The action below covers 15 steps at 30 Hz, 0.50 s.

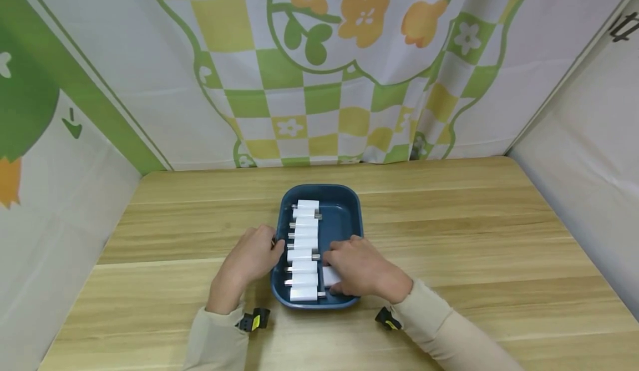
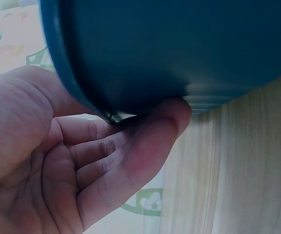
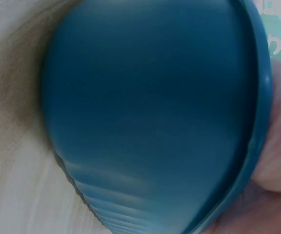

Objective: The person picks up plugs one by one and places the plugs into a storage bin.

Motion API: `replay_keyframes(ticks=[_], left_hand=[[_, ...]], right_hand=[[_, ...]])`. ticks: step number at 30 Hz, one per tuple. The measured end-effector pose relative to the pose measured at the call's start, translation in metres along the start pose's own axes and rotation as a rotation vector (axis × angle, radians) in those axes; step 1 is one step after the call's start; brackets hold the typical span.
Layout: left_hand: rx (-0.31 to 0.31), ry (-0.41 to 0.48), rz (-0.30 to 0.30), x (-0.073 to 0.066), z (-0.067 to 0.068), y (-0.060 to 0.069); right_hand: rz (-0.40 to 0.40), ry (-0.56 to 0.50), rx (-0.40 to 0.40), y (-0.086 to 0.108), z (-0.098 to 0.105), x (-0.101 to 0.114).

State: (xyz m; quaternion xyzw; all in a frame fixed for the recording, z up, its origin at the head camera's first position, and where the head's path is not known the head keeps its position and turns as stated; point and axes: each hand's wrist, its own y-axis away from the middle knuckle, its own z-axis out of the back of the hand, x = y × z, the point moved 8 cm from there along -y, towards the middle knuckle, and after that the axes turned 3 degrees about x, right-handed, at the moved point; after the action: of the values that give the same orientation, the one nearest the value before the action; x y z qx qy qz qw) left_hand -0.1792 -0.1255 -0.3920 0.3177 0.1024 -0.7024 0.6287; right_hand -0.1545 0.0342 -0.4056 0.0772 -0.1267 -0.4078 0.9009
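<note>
A dark blue tray (image 1: 339,216) stands on the table in front of me. Down its left side runs a column of several small white adapters (image 1: 305,255) with metal plugs, some pointing left and others right. My left hand (image 1: 252,253) grips the tray's left rim, its thumb over the edge; in the left wrist view the fingers (image 2: 135,161) curl against the outer wall. My right hand (image 1: 360,268) reaches over the right rim and holds a white block (image 1: 330,277), like the adapters, between thumb and fingers. Its far end is hidden under that hand.
The wood-grain table (image 1: 474,238) extends on both sides of the tray. Behind it hangs a checked, flowered curtain (image 1: 319,99), with printed fabric on both sides. Each wrist wears a black strap camera (image 1: 254,319).
</note>
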Motion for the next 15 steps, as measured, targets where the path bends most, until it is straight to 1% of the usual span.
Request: replay_keyframes(ticks=[4,7,9,11,13,15], left_hand=[[0.003,0.008,0.004,0.0,0.0,0.0],[0.006,0.011,0.004,0.0,-0.001,0.001],[0.006,0.01,0.002,0.0,0.0,0.001],[0.006,0.009,0.0,-0.001,0.0,0.001],[0.008,0.012,0.001,-0.001,0.0,0.001],[0.012,0.014,0.004,-0.001,0.0,0.0]], right_hand=[[0.009,-0.02,-0.016,0.002,0.002,0.0],[0.03,-0.066,-0.053,0.007,0.008,0.0],[0.044,-0.109,-0.107,0.012,0.016,-0.002],[0.042,-0.169,-0.175,0.017,0.025,-0.007],[0.026,-0.218,-0.261,0.023,0.034,-0.013],[-0.012,-0.26,-0.335,0.028,0.041,-0.021]])
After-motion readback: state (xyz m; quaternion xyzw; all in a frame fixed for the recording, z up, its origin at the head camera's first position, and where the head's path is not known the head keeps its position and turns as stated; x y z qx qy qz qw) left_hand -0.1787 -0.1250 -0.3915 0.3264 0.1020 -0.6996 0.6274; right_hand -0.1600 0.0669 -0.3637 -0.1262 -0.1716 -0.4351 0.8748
